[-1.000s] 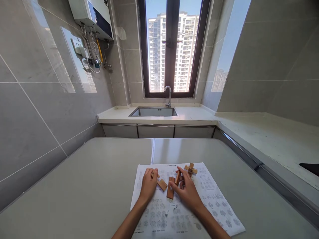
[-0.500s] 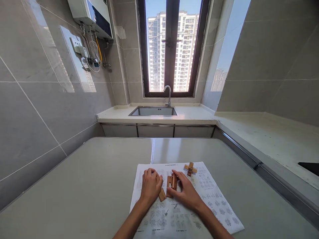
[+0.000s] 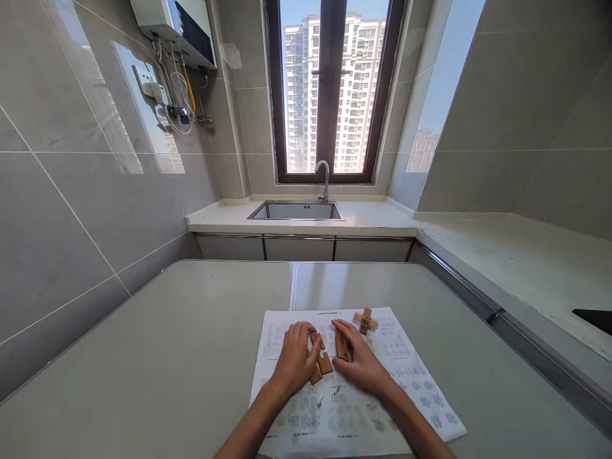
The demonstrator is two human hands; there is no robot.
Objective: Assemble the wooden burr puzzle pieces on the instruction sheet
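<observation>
A printed instruction sheet (image 3: 349, 414) lies on the grey table (image 3: 167, 357). On it, my left hand (image 3: 295, 363) rests with its fingers on notched wooden puzzle pieces (image 3: 321, 363). My right hand (image 3: 364, 366) lies beside it, its fingers pressed on another wooden piece (image 3: 341, 346). The pieces sit close together between the two hands. A small assembled wooden cross (image 3: 366, 320) stands apart on the sheet's far right corner, untouched.
A counter with a steel sink (image 3: 296, 211) and tap (image 3: 324, 178) runs under the window beyond the table. A side counter (image 3: 526, 261) runs along the right. A water heater (image 3: 174, 29) hangs on the tiled left wall.
Both hands have drawn the loose wooden pieces toward each other and laid them flat on the sheet. The wooden cross has stayed in place.
</observation>
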